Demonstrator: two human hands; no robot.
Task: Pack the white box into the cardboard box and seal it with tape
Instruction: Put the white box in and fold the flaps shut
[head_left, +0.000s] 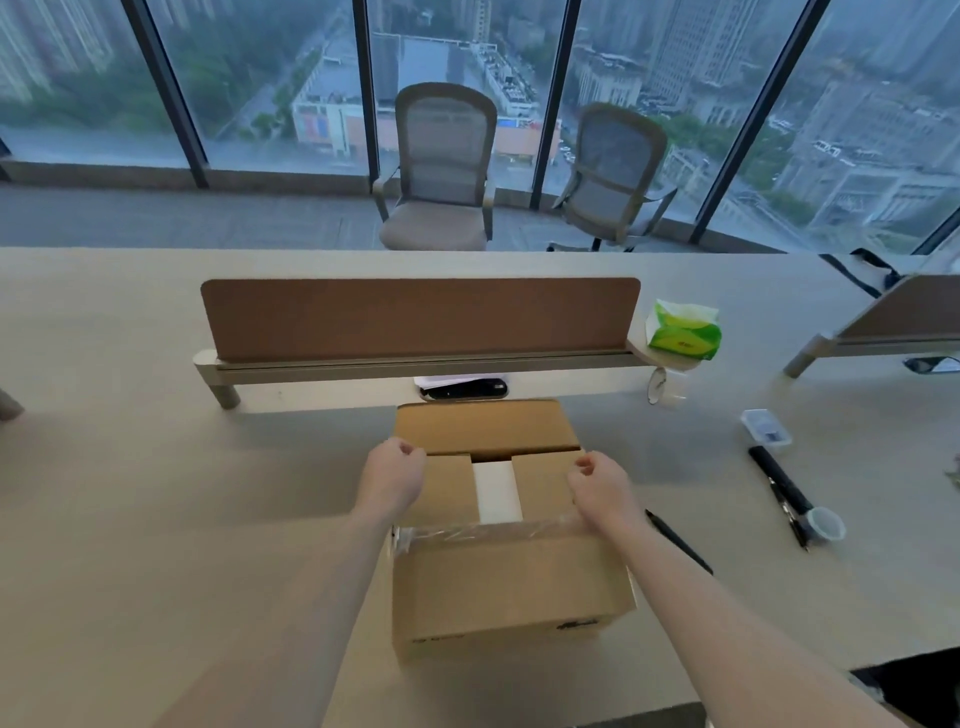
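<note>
The cardboard box (511, 587) stands on the table in front of me. Its two side flaps are folded in, and the white box (496, 491) shows in the gap between them. The far flap (485, 426) tilts back and the near flap hangs toward me with clear tape along its crease. My left hand (395, 475) is over the left side flap, its curled fingers pinching the far flap's left corner. My right hand (600, 486) mirrors it at the right corner. A roll of clear tape (826, 525) lies on the table to the right.
A brown desk divider (421, 322) stands just behind the box, with a green tissue pack (683, 330) at its right end. Black pens (779, 486) and a small plastic container (766, 426) lie to the right; another pen (678, 540) lies beside the box.
</note>
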